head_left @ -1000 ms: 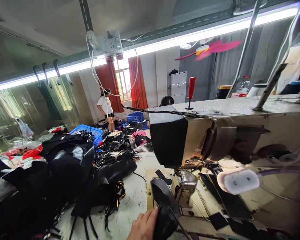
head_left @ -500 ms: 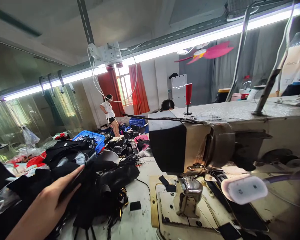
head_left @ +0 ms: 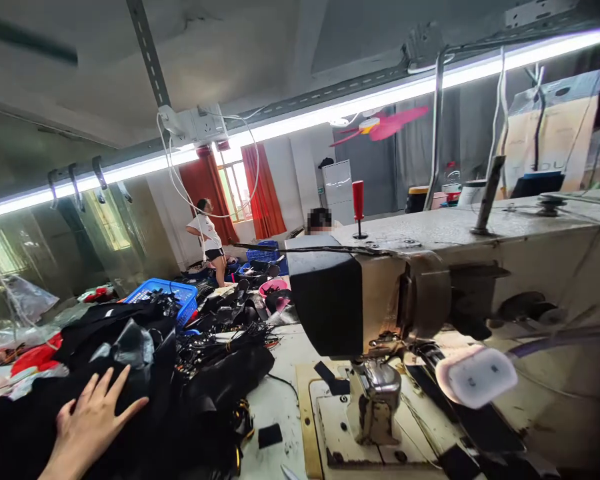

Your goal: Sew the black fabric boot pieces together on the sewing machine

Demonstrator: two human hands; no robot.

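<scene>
My left hand (head_left: 94,415) lies palm down with fingers spread on a heap of black fabric pieces (head_left: 25,407) at the lower left. Just beyond its fingertips is a shiny grey piece (head_left: 133,347). No part of my right hand shows. A sewing machine (head_left: 325,300) fills the right side, with a lit white lamp (head_left: 476,377) beside its metal post (head_left: 379,400). Small black scraps lie on the machine plate, and another black scrap (head_left: 270,436) rests on the pale table (head_left: 260,463). The tip of something metallic (head_left: 289,473) pokes in at the bottom edge.
A blue basket (head_left: 186,303) stands behind the heap. A red-handled screwdriver (head_left: 359,201) stands upright on the machine. Farther back are a standing person (head_left: 207,233), another person's head behind the machine, and a pink basin (head_left: 273,287). A light tube and cables hang overhead.
My left hand has lowered onto the fabric and spread its fingers; the dark piece at it before is no longer there. The view has shifted slightly right. The metallic tip has appeared below.
</scene>
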